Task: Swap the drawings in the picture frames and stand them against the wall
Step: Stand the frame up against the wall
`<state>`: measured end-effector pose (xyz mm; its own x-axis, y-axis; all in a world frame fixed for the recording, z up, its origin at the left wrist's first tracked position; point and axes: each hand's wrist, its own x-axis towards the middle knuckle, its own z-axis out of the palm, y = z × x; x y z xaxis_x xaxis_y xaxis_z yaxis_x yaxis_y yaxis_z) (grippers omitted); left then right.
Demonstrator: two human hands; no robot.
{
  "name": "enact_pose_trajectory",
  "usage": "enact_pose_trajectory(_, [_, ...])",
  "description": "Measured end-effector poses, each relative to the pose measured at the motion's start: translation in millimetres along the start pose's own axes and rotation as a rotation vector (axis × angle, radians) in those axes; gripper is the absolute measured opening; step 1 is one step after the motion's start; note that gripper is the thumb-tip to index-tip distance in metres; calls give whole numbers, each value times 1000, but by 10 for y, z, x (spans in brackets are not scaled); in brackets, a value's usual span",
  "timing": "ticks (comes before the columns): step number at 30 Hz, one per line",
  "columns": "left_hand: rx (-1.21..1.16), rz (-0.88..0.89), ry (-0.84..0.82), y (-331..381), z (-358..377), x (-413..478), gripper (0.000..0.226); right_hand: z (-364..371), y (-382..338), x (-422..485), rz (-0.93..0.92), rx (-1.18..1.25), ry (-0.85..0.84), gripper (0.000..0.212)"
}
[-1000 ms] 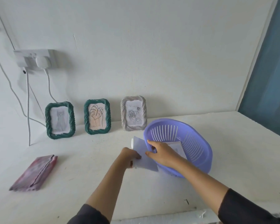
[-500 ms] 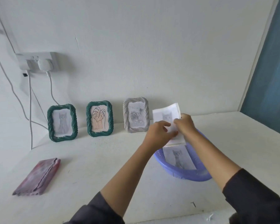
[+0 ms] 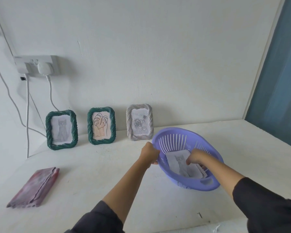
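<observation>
Here, the purple basket (image 3: 171,142) stands tilted on the white table (image 3: 91,174), its open side turned toward the camera. Inside it lies a small stack of loose drawings (image 3: 180,163), the top sheet a grey pencil cat. Behind and to the left, three picture frames lean upright against the wall (image 3: 158,56), and each holds a drawing. The left green frame (image 3: 62,130) has another grey cat, the middle green frame (image 3: 101,126) has a line-drawn leaf on a peach ground, and the grey frame (image 3: 139,122), just beside the basket's far rim, has a rose. The number of sheets in the basket cannot be told, since only a few offset edges show at the lower right. The writing at the top of the rose drawing is too faint to read. The basket's underside and its footing on the table are hidden. The left hand (image 3: 149,154) grips the basket's left rim, fingers curled over the edge. The right hand (image 3: 196,158) reaches down inside the basket with bent fingers closing on the right side of the stack, its fingertips out of sight behind the paper. A folded reddish cloth (image 3: 34,187) lies well apart at the table's left, under a wall socket (image 3: 37,63) with white cables hanging from it.
</observation>
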<state>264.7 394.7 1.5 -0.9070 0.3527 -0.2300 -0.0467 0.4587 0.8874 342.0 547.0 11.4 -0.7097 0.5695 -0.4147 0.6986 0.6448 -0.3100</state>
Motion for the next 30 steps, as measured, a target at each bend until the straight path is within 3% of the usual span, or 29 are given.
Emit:
enact_pose_trajectory(3, [17, 13, 10, -10, 0, 1, 8, 66, -19, 3, -3, 15, -50, 53])
enact_pose_trajectory(7, [2, 13, 23, -55, 0, 73, 39, 95, -52, 3, 8, 93, -71, 53])
enact_pose_trajectory(24, [-42, 35, -14, -112, -90, 171, 38, 84, -124, 15, -43, 69, -25, 50])
enact_pose_trajectory(30, [-25, 25, -27, -143, -197, 104, 52, 73, -111, -27, -80, 60, -30, 50])
